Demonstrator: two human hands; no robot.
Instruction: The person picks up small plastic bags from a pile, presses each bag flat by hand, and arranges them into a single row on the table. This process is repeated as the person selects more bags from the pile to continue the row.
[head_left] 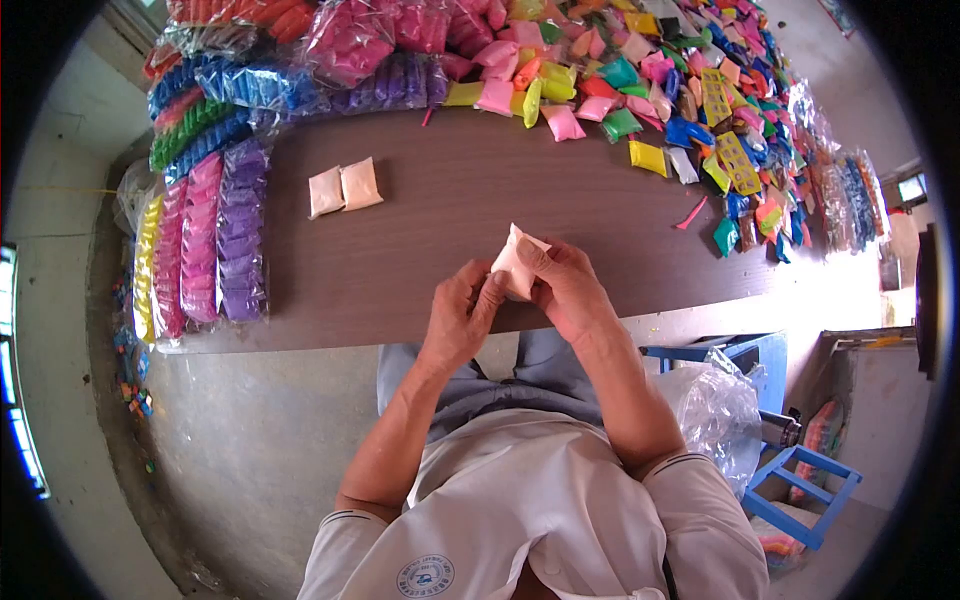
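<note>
Close to the table's near edge, both my hands grip one pale peach packet (515, 265). My left hand (465, 305) pinches its lower left side, thumb against the packet. On the upper right, my right hand (568, 285) is closed on it with the thumb across its face. The packet is tilted, one corner pointing up. Two similar peach packets (360, 184) lie side by side on the dark brown table (420, 240), farther off to the left.
Bagged rows of purple packets (243, 230) and other colours line the table's left and back. A heap of loose coloured packets (690, 90) with yellow trays (738, 163) covers the right. Clear plastic (715, 410) and a blue stool (800, 495) are at lower right.
</note>
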